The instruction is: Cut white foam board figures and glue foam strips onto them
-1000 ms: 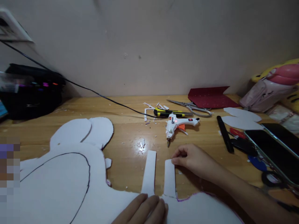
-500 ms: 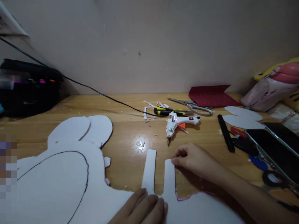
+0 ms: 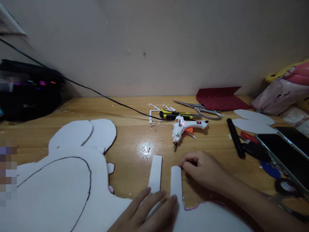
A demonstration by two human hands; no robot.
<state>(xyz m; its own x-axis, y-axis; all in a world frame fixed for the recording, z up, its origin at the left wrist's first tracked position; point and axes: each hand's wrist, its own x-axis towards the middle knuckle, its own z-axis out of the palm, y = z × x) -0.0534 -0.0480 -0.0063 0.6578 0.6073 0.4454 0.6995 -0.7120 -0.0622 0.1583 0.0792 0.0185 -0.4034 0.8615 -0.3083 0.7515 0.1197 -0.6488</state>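
A large white foam board cutout (image 3: 116,212) fills the near side of the desk, with a curved black line drawn on its left part. Two narrow foam strips stick out from it, a left strip (image 3: 155,170) and a right strip (image 3: 176,180). My left hand (image 3: 147,214) lies open over the base of the strips, fingers stretched out and partly covering them. With thumb and forefinger closed together, my right hand (image 3: 202,169) pinches the top right corner of the right strip. Beyond them lies a white glue gun (image 3: 178,129), its nozzle towards me and a small red light on.
Behind the glue gun are a yellow-black box cutter (image 3: 169,114), scissors (image 3: 207,111) and foam scraps. Rounded foam pieces (image 3: 72,135) lie at left. At right are a black marker (image 3: 235,138), phones (image 3: 285,158) and a tape roll (image 3: 286,186). A black cord (image 3: 103,96) crosses the back.
My left hand has slid slightly up and right over the strips, its fingers reaching further. My right hand has shifted a little right, to the very corner of the right strip.
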